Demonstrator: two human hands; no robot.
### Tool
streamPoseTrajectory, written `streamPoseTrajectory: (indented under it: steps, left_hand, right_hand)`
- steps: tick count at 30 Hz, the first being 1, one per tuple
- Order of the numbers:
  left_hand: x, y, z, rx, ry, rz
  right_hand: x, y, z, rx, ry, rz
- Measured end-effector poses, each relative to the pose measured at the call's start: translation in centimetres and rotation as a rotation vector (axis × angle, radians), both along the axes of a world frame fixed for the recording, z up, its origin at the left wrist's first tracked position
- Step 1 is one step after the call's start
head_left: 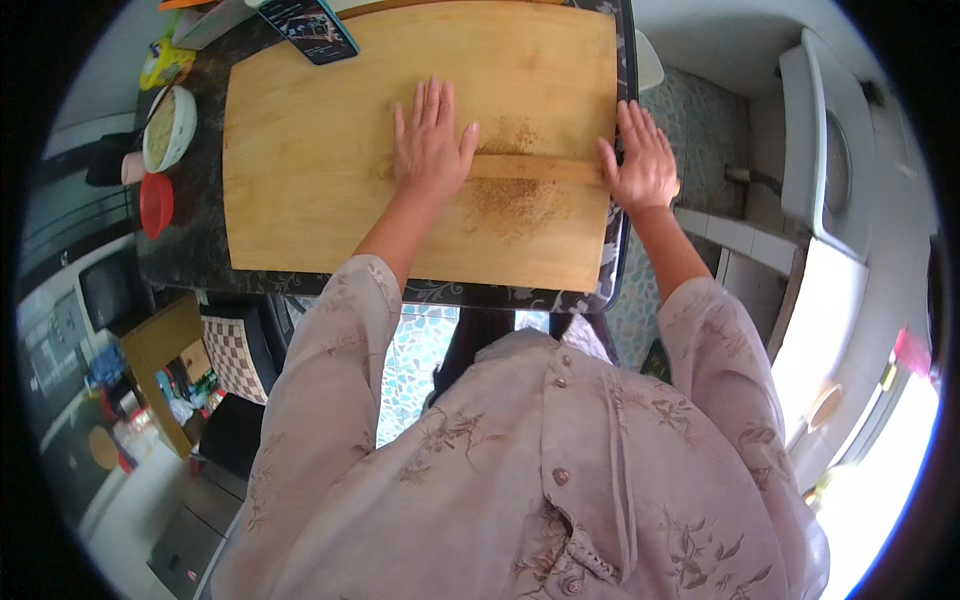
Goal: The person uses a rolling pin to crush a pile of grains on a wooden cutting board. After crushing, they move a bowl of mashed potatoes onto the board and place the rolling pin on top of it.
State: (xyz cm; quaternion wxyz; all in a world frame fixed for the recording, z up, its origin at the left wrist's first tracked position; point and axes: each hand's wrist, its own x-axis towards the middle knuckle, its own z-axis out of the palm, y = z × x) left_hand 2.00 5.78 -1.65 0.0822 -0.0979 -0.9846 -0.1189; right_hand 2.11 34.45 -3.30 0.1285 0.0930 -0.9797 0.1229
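Observation:
A wooden rolling pin [540, 167] lies crosswise on a large wooden board [315, 195]. Its right end juts past the board's edge. My left hand [431, 154] rests palm down over the pin's left part, with fingers stretched forward and the thumb apart. Over the other end is my right hand [643, 163], likewise flat with extended fingers, just beyond the board's right edge. Neither hand's fingers wrap around the pin. Brown crushed granules [517, 196] are scattered on the board on both sides of the pin, between my hands. What lies under the palms is hidden.
A phone [319, 34] lies at the board's far left corner. On the dark patterned table [199, 217] stand a white bowl with pale contents [169, 129], a chopstick-like stick across it, and a red bowl [156, 206]. A checkered cushion [234, 349] is below left.

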Motion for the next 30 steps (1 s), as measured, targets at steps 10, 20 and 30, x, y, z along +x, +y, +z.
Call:
streamPoseTrajectory:
  steps: [10, 20, 30]
  left_hand:
    - [2.8, -2.6, -1.1, 0.007, -0.090, -0.290]
    - [4.8, -4.7, -1.7, -0.014, -0.113, -0.343]
    - [-5.4, -1.1, -1.8, 0.048, 0.079, -0.224]
  right_hand:
    - [7.2, -1.5, 0.1, 0.062, -0.080, -0.167]
    - [11.1, -3.8, 0.5, 0.056, -0.064, -0.273]
    - [4.0, -2.3, -1.1, 0.019, 0.031, -0.410]
